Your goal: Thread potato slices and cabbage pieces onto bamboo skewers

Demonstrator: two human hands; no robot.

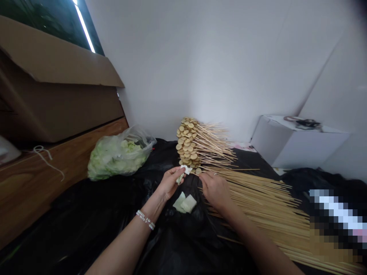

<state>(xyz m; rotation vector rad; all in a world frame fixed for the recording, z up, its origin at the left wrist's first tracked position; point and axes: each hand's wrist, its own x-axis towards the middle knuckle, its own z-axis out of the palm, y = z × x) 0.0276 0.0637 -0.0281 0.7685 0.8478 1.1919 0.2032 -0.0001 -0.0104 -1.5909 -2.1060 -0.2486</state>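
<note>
Between the fingers of my left hand is a crumpled, pale green-white cabbage piece. My right hand is closed on a thin wooden skewer, whose tip meets the cabbage piece. Whether the tip has gone through it I cannot tell. Just below my hands, loose cabbage pieces lie on black plastic sheeting. Beyond them rises a stack of skewered round slices, their bare sticks pointing right. Many bare skewers spread out beneath and right of my right hand.
A clear plastic bag full of cut cabbage sits at the left. Behind it, an open cardboard box rests on a wooden surface. At the right, a white box stands against the white wall.
</note>
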